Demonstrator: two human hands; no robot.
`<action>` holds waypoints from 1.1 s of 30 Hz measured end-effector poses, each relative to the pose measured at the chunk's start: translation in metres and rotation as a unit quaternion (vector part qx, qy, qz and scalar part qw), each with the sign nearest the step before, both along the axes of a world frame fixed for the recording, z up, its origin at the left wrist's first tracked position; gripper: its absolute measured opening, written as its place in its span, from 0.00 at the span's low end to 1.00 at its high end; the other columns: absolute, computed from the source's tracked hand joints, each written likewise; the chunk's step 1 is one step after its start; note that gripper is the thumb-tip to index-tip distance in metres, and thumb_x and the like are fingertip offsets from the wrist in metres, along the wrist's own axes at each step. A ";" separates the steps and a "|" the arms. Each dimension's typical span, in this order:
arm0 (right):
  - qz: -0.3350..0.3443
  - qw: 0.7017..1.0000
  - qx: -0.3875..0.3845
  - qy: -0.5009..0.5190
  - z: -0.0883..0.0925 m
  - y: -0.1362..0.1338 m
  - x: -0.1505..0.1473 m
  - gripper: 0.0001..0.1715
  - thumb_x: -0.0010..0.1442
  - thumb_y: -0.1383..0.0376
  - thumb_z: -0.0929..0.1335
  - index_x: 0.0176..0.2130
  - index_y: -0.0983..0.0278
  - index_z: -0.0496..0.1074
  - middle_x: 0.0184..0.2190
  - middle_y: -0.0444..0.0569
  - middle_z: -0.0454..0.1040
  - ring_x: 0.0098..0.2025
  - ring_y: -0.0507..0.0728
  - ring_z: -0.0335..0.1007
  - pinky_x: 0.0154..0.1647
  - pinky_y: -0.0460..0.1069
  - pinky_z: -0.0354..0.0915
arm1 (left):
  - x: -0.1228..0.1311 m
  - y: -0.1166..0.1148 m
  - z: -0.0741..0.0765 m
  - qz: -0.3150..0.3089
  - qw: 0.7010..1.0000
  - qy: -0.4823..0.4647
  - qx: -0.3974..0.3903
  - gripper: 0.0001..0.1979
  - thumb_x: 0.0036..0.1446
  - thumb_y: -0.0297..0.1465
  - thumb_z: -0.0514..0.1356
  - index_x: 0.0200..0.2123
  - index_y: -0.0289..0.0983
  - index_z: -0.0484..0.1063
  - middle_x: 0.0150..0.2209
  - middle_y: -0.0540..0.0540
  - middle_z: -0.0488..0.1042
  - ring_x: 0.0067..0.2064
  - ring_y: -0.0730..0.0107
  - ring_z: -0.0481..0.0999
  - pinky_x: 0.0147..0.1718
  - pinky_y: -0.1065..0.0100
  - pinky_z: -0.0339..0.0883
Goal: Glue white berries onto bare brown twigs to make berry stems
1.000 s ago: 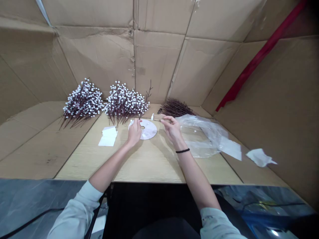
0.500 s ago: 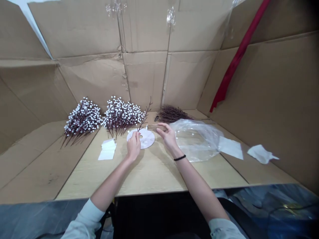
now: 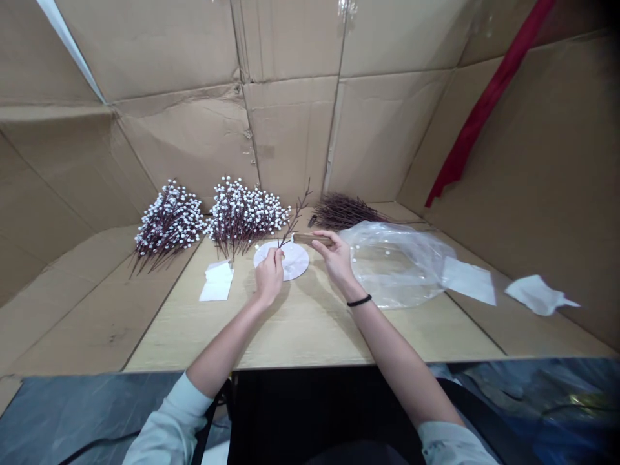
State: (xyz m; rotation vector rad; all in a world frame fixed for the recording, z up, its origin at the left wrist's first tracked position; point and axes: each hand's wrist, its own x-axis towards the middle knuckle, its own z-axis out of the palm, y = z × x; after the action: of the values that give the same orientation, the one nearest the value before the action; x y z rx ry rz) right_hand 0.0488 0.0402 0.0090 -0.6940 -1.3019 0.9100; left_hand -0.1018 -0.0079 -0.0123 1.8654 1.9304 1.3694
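My left hand point(image 3: 270, 276) pinches the lower end of a bare brown artificial twig point(image 3: 296, 216), which leans up and to the right. Between the fingers of my right hand point(image 3: 338, 259) is a thin brownish stick point(image 3: 307, 239) with a small white tip, pointing left at the twig's lower part. Whether the white tip touches the twig is too small to tell. A flat white disc point(image 3: 299, 266) lies on the table under the twig, partly covered by my left hand. White specks lie about the plastic bag point(image 3: 402, 294) beside my right hand.
Two bundles of white-berried stems point(image 3: 169, 223) stand at the back left. Bare brown twigs point(image 3: 346, 212) are heaped at the back right. Paper pieces point(image 3: 216, 284) lie left and right, one crumpled point(image 3: 540, 295). Cardboard walls point(image 3: 290, 142) enclose the table; a red strip point(image 3: 484, 113) hangs on the right.
The view has shifted slightly, so everything sits a little higher and mostly further right. Both hands keep their holds, with the stick's tip still near the twig.
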 end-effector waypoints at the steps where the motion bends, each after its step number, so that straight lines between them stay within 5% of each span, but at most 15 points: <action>1: 0.000 1.000 -0.001 0.001 0.000 0.000 0.000 0.14 0.44 0.61 0.71 0.35 0.62 0.71 0.36 0.47 0.75 0.38 0.55 0.70 0.43 0.53 0.66 | 0.000 0.000 0.000 -0.004 1.000 -0.001 0.001 0.18 0.62 0.37 0.39 0.37 0.39 0.66 0.36 0.46 0.74 0.38 0.66 0.72 0.36 0.68 0.59; 33: 0.001 0.999 0.023 0.031 -0.003 0.005 0.006 0.16 0.44 0.61 0.72 0.36 0.60 0.72 0.37 0.46 0.74 0.40 0.55 0.70 0.45 0.53 0.66 | -0.001 0.002 -0.002 -0.002 1.000 0.015 0.011 0.17 0.61 0.36 0.42 0.39 0.37 0.68 0.31 0.47 0.73 0.32 0.70 0.71 0.30 0.71 0.56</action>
State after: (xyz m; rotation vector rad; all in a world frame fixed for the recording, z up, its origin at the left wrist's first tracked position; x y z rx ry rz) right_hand 0.0545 0.0453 0.0056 -0.6235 -1.2641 0.8942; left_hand -0.1032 -0.0059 -0.0144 1.9098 1.9312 1.3759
